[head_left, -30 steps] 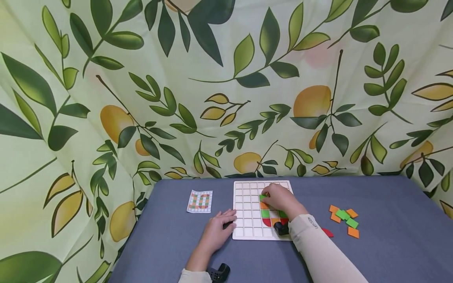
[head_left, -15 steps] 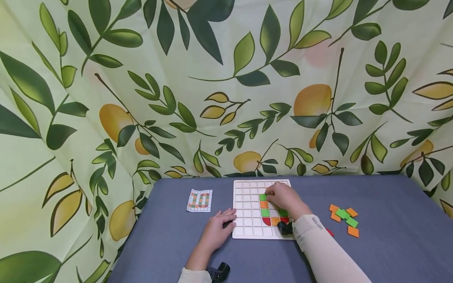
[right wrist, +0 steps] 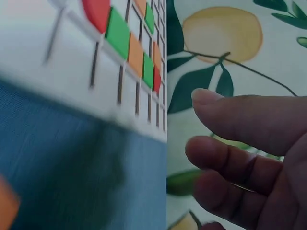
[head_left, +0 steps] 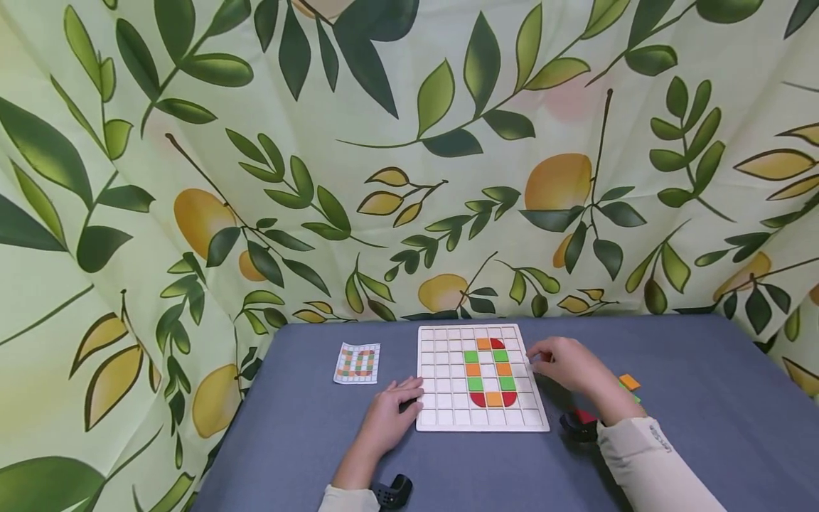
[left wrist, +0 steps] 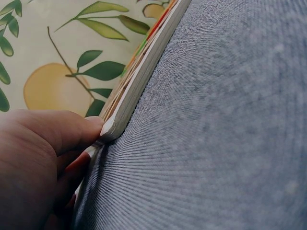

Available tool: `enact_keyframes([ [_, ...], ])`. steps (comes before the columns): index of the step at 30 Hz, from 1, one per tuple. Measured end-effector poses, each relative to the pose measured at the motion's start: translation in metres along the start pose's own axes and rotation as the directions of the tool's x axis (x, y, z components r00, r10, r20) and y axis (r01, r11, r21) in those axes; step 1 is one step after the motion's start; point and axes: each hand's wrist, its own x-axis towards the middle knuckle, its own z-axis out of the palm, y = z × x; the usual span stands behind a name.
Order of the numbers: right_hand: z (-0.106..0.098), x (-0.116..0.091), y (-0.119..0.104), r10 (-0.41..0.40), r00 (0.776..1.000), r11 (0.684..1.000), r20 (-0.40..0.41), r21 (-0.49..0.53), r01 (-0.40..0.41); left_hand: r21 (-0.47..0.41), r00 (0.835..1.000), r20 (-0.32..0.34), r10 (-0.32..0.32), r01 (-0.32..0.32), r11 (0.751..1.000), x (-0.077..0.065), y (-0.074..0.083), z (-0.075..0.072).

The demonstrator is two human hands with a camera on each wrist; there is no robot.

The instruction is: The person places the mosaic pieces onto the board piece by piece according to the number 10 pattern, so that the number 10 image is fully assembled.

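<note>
From the head view you can see the whole white board (head_left: 525, 417), flat on the grey-blue bench (head_left: 288, 434), with coloured tiles (head_left: 504, 369) set in its squares. They make a ring with a gap at its top left corner. The left wrist view shows what the head view can't: the board's thick side, and a fingertip right at it, by a corner. The right wrist view shows the space under the right thumb, and a blurry orange tile (right wrist: 6, 203) low down at the edge.

The left hand (head_left: 388, 417) rests at the board's left edge with its fingers mostly straight. The right hand (head_left: 566, 366) is just past the board's right edge. Its grip is loose, with only air between the thumb and the bent fingers.

A small picture card (head_left: 357, 364) lies left of the board. More loose tiles (head_left: 630, 382) sit to the right, partly hidden by the right arm. A red piece (head_left: 584, 416) peeks out by the black wrist thing (head_left: 579, 428). Behind the bench hangs a leafy cloth (head_left: 409, 242).
</note>
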Motion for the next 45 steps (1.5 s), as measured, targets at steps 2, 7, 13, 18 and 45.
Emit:
enact_keyframes([
  [2, -0.004, -0.011, 0.006, -0.020, 1.000, 1.000, 0.001, 0.001, 0.020, -0.002, 1.000, -0.005, 0.000, 0.000, 1.000, -0.001, -0.001, -0.001],
  [7, -0.005, -0.033, 0.022, -0.041, 0.998, 0.999, 0.053, -0.006, 0.041, 0.005, 1.000, -0.007, -0.010, 0.010, 1.000, -0.002, -0.005, -0.003],
  [13, -0.005, -0.052, 0.043, -0.006, 0.989, 0.999, 0.145, 0.041, 0.000, 0.010, 1.000, -0.012, -0.009, 0.009, 1.000, -0.004, -0.006, -0.003],
  [18, -0.001, -0.057, 0.053, 0.010, 0.976, 0.998, 0.217, 0.056, -0.023, 0.022, 1.000, -0.014, -0.009, 0.010, 1.000, -0.004, -0.005, -0.003],
  [45, 0.005, -0.033, 0.027, 0.002, 0.998, 0.998, -0.067, 0.056, 0.001, 0.041, 1.000, 0.001, -0.010, 0.010, 0.999, 0.000, -0.002, 0.001],
])
